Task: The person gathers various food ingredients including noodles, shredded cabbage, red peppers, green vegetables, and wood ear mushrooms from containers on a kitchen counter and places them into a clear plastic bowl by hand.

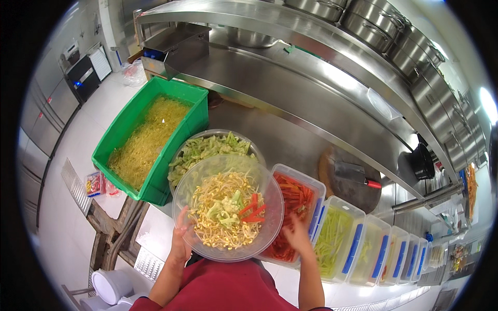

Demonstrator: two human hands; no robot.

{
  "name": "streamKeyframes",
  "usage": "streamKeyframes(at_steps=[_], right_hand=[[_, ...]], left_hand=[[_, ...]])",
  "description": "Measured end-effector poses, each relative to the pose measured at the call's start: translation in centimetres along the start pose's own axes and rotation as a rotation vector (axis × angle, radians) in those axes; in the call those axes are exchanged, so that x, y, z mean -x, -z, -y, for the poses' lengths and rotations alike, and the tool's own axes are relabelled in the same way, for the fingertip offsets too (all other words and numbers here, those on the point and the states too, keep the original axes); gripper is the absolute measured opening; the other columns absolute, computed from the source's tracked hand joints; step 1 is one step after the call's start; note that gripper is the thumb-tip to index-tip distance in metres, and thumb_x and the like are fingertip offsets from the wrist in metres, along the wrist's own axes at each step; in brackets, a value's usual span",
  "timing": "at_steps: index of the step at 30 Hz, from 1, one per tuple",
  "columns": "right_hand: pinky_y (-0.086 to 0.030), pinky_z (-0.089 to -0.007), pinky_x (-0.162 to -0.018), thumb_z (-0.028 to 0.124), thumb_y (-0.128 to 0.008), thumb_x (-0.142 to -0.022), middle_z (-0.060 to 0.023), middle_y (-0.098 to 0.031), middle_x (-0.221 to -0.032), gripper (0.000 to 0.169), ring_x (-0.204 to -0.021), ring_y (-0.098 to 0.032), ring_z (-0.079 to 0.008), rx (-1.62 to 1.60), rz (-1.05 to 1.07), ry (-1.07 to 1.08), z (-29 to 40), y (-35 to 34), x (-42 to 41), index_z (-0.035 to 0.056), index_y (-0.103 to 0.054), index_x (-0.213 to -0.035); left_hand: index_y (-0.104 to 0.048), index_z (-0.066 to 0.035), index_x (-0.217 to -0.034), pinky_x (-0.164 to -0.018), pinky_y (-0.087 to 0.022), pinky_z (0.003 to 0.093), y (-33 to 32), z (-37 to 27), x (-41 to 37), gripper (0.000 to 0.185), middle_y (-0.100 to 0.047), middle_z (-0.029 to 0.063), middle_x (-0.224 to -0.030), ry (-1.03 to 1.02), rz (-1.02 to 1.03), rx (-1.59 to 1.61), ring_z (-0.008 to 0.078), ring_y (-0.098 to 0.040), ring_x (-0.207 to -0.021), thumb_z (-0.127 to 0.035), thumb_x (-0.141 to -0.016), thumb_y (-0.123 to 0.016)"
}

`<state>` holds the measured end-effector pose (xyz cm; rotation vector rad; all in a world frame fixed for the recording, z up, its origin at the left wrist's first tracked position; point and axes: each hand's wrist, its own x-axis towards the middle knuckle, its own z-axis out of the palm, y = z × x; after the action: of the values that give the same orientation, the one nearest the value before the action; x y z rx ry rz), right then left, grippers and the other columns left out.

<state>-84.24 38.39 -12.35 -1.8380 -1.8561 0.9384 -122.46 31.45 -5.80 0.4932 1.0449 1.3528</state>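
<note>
My left hand (181, 243) grips the left rim of a clear plastic bowl (274, 214), held in front of my red top. Soybean sprouts (212, 190) fill its middle, topped by cauliflower pieces (225, 210) and several red strips (253, 212), perhaps bell pepper or carrot. To the right, my right hand (298, 237) is over a clear plastic bin (321, 186) of red and orange vegetable strips (293, 194). That hand is blurred, and whether its fingers hold any strips is unclear. Behind the bowl, a metal basin (260, 149) of cauliflower florets (210, 149) is partly covered.
A green crate (181, 163) with sprouts in liquid stands at left. Further clear bins, one with pale green strips (330, 237), run off to the right. A cleaver (350, 171) lies on a round chopping block (362, 196). Above the steel counter (264, 124) extends a steel shelf (241, 13) carrying pots.
</note>
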Motion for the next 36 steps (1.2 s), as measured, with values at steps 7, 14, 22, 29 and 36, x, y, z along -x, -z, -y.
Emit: streamKeyframes(at_steps=[7,14,22,29,36], right_hand=[[-0.052,-0.0447,-0.093,0.019,-0.069,-0.084,-0.0244,-0.062,-0.123,0.047,-0.116,-0.059,-0.0401,0.299,0.206,0.005,2.3,-4.5,2.6,0.0181,-0.058,-0.13],[-0.053,-0.0418,-0.088,0.021,-0.072,-0.086,-0.0182,-0.068,-0.111,0.039,-0.102,-0.066,-0.0351,0.024,-0.037,0.093,0.8,-0.7,2.4,0.0091,-0.062,-0.122],[-0.053,-0.0272,-0.082,0.014,-0.071,-0.092,-0.0102,-0.068,-0.106,0.04,-0.094,-0.065,-0.0133,-0.526,-0.308,-0.088,13.7,8.9,2.2,0.0032,-0.06,-0.128],[-0.053,-0.0311,-0.089,0.01,-0.066,-0.094,-0.0137,-0.067,-0.117,0.04,-0.101,-0.068,-0.0203,-0.376,-0.211,0.096,22.9,8.4,1.9,0.0091,-0.059,-0.133],[-0.054,-0.0275,-0.089,0.002,-0.061,-0.096,-0.0115,-0.067,-0.117,0.036,-0.103,-0.068,-0.0159,-0.581,-0.477,0.021,19.7,7.5,3.1,0.0014,-0.057,-0.132]], left_hand=[[-0.021,-0.019,-0.158,-0.093,-0.051,0.0478,0.4,-0.7,0.5,0.097,-0.041,0.0187,-0.141,0.019,-0.015,0.022,0.0345,-0.047,-0.128,-0.05,-0.077,-0.064],[-0.023,-0.021,-0.158,-0.087,-0.053,0.0454,0.9,-0.6,-0.7,0.103,-0.044,0.0145,-0.128,0.01,-0.07,-0.152,0.0334,-0.051,-0.122,-0.063,-0.072,-0.064],[-0.024,-0.018,-0.157,-0.098,-0.051,0.05,-0.1,-2.9,-3.5,0.097,-0.038,0.0215,-0.147,0.135,0.054,-0.018,0.0398,-0.046,-0.132,-0.052,-0.076,-0.065],[-0.025,-0.016,-0.157,-0.106,-0.043,0.0515,-0.6,-3.1,-5.8,0.093,-0.041,0.0217,-0.142,0.21,0.187,0.061,0.04,-0.044,-0.133,-0.041,-0.076,-0.062],[-0.023,-0.015,-0.157,-0.107,-0.042,0.0507,-0.7,-4.4,-5.5,0.092,-0.042,0.0214,-0.141,0.177,0.239,0.002,0.0382,-0.045,-0.132,-0.043,-0.078,-0.061]])
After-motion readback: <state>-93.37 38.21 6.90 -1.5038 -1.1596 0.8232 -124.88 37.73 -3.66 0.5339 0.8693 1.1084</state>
